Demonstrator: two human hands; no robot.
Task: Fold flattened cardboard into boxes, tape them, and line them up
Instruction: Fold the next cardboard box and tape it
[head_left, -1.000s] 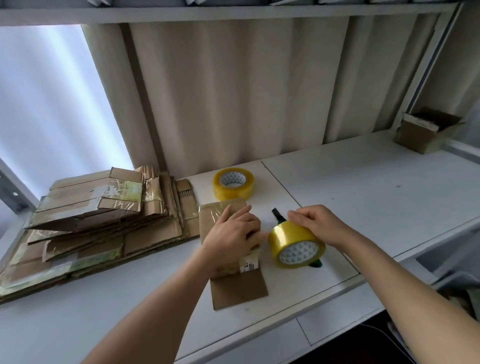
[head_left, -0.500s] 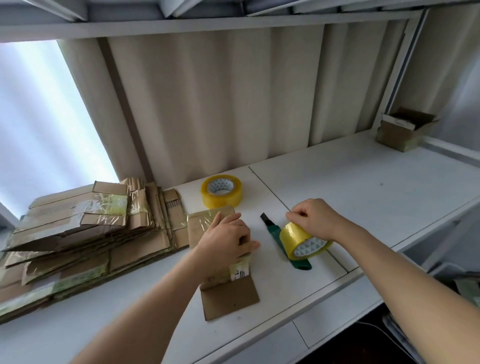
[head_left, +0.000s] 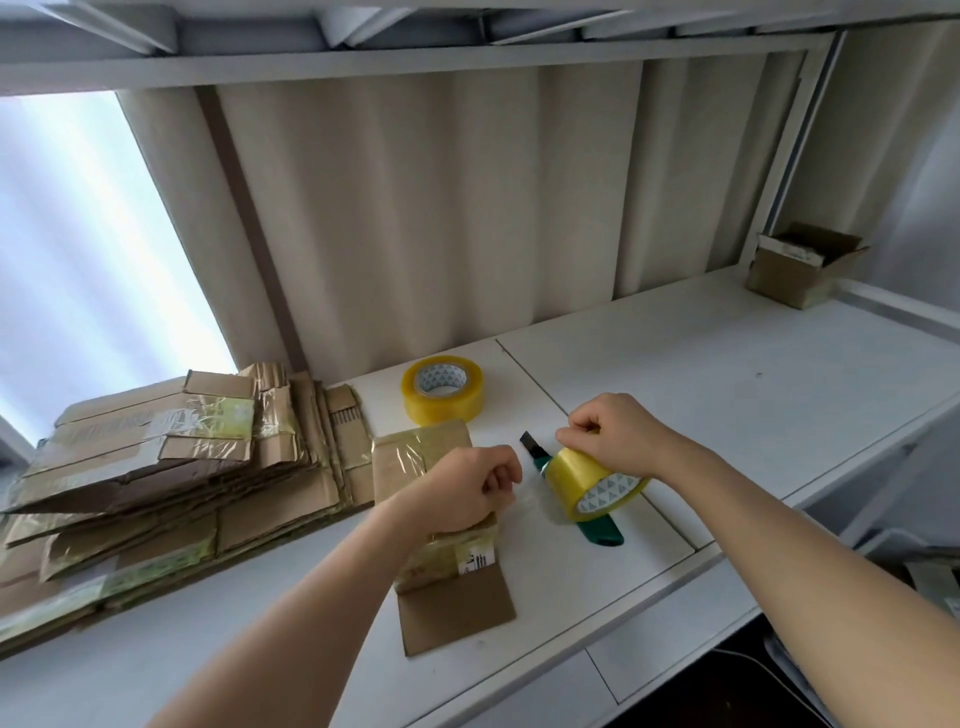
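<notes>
Fig. Taping stage. The left hand, which lay flat on the small flattened brown cardboard piece half a second ago, is now curled just above it and appears to pinch the free end of a clear tape strip. The right hand grips the yellow-tinted tape roll, now tilted and drawn slightly away over the green-handled utility knife. Tape is evidently being pulled out; the cardboard remains unfolded on the white table. A second tape roll and the stack of flattened cartons stand untouched; one assembled open box waits far right.
</notes>
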